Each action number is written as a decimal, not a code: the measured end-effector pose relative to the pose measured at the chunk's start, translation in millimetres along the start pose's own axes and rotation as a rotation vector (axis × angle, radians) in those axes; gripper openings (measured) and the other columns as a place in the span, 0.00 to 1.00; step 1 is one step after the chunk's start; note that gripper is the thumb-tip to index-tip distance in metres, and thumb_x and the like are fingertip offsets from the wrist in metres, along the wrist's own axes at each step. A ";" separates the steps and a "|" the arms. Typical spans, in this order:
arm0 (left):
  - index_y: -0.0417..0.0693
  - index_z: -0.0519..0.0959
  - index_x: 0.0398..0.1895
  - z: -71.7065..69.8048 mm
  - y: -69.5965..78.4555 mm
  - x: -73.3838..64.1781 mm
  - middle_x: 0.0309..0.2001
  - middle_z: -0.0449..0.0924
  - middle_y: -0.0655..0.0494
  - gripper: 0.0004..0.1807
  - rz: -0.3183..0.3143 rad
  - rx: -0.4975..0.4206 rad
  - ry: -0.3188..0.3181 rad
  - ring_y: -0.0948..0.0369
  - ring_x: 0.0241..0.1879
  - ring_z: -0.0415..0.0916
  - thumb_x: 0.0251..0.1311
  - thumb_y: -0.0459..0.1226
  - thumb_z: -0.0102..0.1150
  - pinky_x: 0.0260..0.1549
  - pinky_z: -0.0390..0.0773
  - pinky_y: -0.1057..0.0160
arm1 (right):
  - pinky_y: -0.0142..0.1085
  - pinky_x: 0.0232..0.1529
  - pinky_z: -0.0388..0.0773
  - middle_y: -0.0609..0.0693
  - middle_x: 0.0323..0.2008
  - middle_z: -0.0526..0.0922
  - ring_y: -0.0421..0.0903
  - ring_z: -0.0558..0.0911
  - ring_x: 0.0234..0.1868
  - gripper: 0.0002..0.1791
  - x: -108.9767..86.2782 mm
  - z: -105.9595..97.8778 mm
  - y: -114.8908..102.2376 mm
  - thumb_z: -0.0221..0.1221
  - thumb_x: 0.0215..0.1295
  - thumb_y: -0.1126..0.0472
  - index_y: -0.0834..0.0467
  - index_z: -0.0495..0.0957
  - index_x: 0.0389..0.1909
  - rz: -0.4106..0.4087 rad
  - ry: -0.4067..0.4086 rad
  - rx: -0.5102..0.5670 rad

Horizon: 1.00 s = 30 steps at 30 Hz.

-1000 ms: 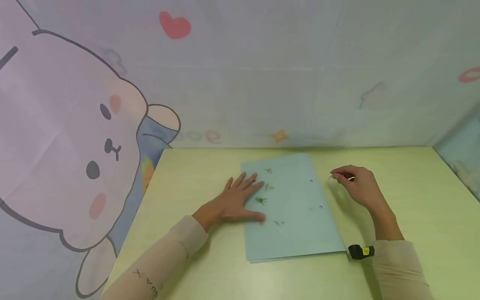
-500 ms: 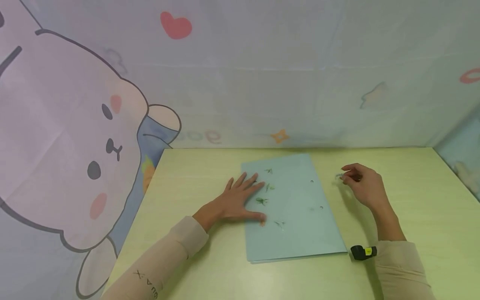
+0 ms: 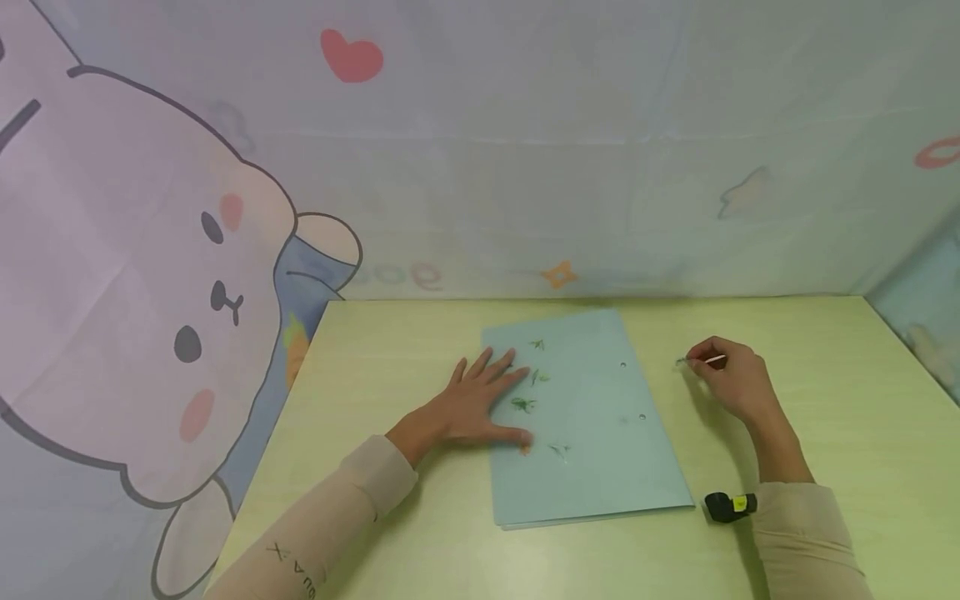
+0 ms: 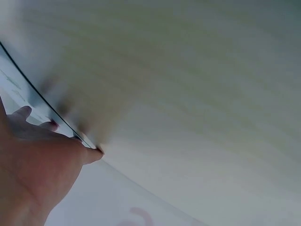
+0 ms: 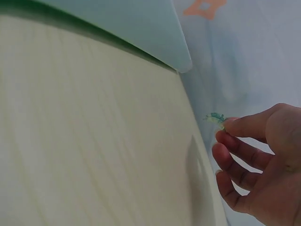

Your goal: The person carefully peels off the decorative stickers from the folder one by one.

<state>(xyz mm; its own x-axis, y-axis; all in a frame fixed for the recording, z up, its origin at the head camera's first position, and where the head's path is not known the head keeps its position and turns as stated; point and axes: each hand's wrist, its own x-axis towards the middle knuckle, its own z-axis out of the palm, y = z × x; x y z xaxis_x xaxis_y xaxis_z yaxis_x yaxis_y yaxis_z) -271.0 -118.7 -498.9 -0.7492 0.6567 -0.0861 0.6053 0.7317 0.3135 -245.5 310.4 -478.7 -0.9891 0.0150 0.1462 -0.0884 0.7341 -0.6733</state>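
Observation:
A pale blue folder [image 3: 585,483] lies on the table, with several small green leaf stickers [image 3: 523,404] along its left half. My left hand [image 3: 476,404] rests spread on the folder's left edge, the fingertips beside the stickers. In the left wrist view, that hand [image 4: 42,165] reaches over the folder's edge. To the right of the folder, my right hand [image 3: 726,375] is raised above the table. Its thumb and forefinger pinch a small leaf sticker [image 5: 216,117], green on a see-through film, while the other fingers curl loosely below. Near the folder, the sticker touches nothing but the fingers.
The light yellow-green table [image 3: 840,400] ends at a hanging printed cloth [image 3: 555,183] behind and at the left. Two small shiny dots [image 3: 642,417] sit near the folder's right side. A black wrist camera [image 3: 727,507] sticks out from the right sleeve, close to the folder's lower right corner.
My right hand has shifted slightly to the right, away from the folder, and turned a little while still pinching the sticker. The left hand and the folder have stayed in place.

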 end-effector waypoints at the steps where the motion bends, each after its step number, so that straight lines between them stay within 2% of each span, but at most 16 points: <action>1: 0.69 0.48 0.88 0.1 0.1 -0.2 0.88 0.35 0.60 0.59 -0.001 0.000 0.000 0.47 0.85 0.27 0.58 0.78 0.56 0.77 0.34 0.31 | 0.40 0.37 0.77 0.63 0.46 0.86 0.60 0.85 0.45 0.10 0.1 0.4 0.8 0.58 0.81 0.61 0.64 0.83 0.49 0.005 0.002 0.000; 10: 0.70 0.49 0.88 0.7 0.9 0.1 0.88 0.35 0.60 0.59 -0.006 0.006 -0.003 0.47 0.85 0.27 0.58 0.78 0.56 0.76 0.35 0.31 | 0.41 0.37 0.77 0.64 0.47 0.86 0.63 0.85 0.48 0.12 0.8 0.2 9.1 0.57 0.81 0.60 0.64 0.85 0.51 0.047 0.070 -0.039; 16: 0.70 0.49 0.88 0.8 0.9 0.6 0.88 0.35 0.60 0.58 -0.005 0.014 -0.004 0.48 0.85 0.27 0.58 0.78 0.56 0.77 0.35 0.31 | 0.45 0.39 0.78 0.66 0.47 0.86 0.66 0.85 0.48 0.12 0.7 0.7 12.0 0.57 0.80 0.62 0.65 0.85 0.52 0.044 0.073 -0.042; 19: 0.70 0.49 0.88 1.2 0.8 0.7 0.88 0.35 0.60 0.59 -0.004 0.017 -0.005 0.48 0.85 0.26 0.58 0.79 0.55 0.77 0.35 0.31 | 0.51 0.42 0.80 0.69 0.50 0.85 0.68 0.84 0.50 0.14 0.1 0.9 13.3 0.56 0.80 0.64 0.68 0.84 0.55 0.061 0.055 -0.049; 23: 0.70 0.49 0.88 1.8 0.3 0.2 0.88 0.35 0.60 0.59 -0.004 0.022 -0.008 0.47 0.85 0.26 0.57 0.79 0.54 0.77 0.34 0.32 | 0.61 0.50 0.80 0.72 0.58 0.82 0.72 0.82 0.57 0.19 0.2 -0.7 15.4 0.54 0.80 0.64 0.71 0.79 0.63 0.080 0.005 -0.049; 26: 0.69 0.48 0.88 0.6 0.5 -0.6 0.88 0.35 0.59 0.59 -0.001 0.021 -0.009 0.47 0.85 0.27 0.58 0.79 0.54 0.77 0.34 0.31 | 0.63 0.52 0.79 0.72 0.61 0.80 0.73 0.80 0.59 0.22 1.3 -3.6 15.5 0.53 0.82 0.62 0.71 0.76 0.67 0.063 -0.041 -0.052; 30: 0.68 0.49 0.88 -1.7 0.2 -1.9 0.88 0.36 0.58 0.58 0.005 0.014 -0.004 0.46 0.85 0.27 0.58 0.78 0.55 0.76 0.34 0.31 | 0.60 0.48 0.81 0.71 0.59 0.81 0.72 0.82 0.58 0.24 2.0 -5.7 8.9 0.53 0.84 0.57 0.70 0.75 0.69 0.022 -0.080 -0.047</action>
<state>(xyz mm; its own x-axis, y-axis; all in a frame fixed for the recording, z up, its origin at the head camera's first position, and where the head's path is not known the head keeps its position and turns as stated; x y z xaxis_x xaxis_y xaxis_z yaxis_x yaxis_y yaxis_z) -269.9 -120.2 -497.2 -0.7451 0.6611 -0.0883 0.6127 0.7308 0.3010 -247.7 320.8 -480.3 -0.9971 -0.0215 0.0724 -0.0630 0.7653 -0.6406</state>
